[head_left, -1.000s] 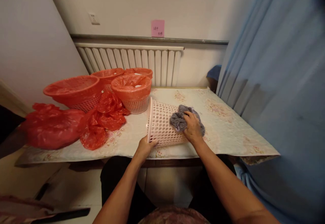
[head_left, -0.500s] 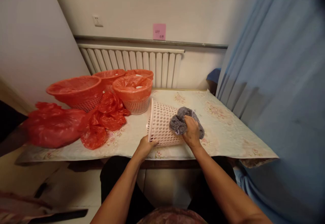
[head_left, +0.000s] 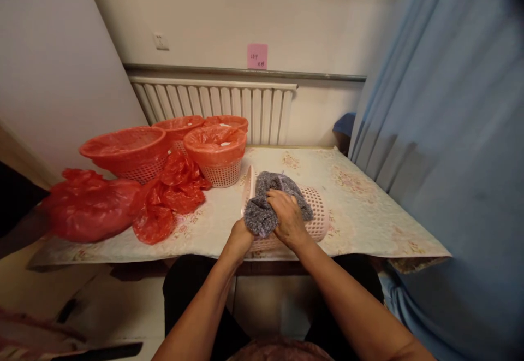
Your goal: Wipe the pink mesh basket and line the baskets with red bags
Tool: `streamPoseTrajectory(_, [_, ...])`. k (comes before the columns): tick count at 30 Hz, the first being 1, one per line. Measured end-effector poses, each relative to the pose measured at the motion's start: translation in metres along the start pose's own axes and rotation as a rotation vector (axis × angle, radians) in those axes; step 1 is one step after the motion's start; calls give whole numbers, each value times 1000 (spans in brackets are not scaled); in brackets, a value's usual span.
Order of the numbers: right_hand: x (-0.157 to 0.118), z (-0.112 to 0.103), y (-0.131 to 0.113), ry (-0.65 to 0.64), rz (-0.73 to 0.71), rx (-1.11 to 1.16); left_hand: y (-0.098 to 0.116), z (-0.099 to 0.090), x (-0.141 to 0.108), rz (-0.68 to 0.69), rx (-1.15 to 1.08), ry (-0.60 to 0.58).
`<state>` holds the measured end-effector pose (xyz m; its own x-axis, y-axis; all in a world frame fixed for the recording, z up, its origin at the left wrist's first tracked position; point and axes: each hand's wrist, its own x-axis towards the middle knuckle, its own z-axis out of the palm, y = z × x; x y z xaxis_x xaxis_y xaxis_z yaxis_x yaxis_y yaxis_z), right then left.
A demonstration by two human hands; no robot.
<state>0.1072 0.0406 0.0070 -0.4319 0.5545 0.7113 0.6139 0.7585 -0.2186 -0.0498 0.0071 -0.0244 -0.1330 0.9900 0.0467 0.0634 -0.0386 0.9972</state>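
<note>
A pale pink perforated basket (head_left: 318,213) lies on its side on the floral-covered table (head_left: 356,186), its rim facing left. My left hand (head_left: 240,239) grips the basket near the lower part of that rim. A grey fluffy cloth (head_left: 262,216) is bunched in my right hand (head_left: 289,216), pressed against the basket's side and covering much of it. The left fingertips are partly hidden by the cloth and basket.
Several baskets with red liners, one in front (head_left: 223,174), stand at the back left. Red plastic bags (head_left: 98,202) lie before them, beside a person's dark sleeve (head_left: 16,202). A blue curtain (head_left: 442,131) hangs at the right.
My right hand and the cloth have moved left along the basket toward its rim, uncovering the basket's base end. My left hand has shifted slightly right, still on the rim.
</note>
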Motion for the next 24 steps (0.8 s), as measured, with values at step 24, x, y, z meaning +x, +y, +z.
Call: streamPoseTrajectory(24, [9, 5, 35, 154, 162, 29, -49, -22, 4, 54, 164, -190])
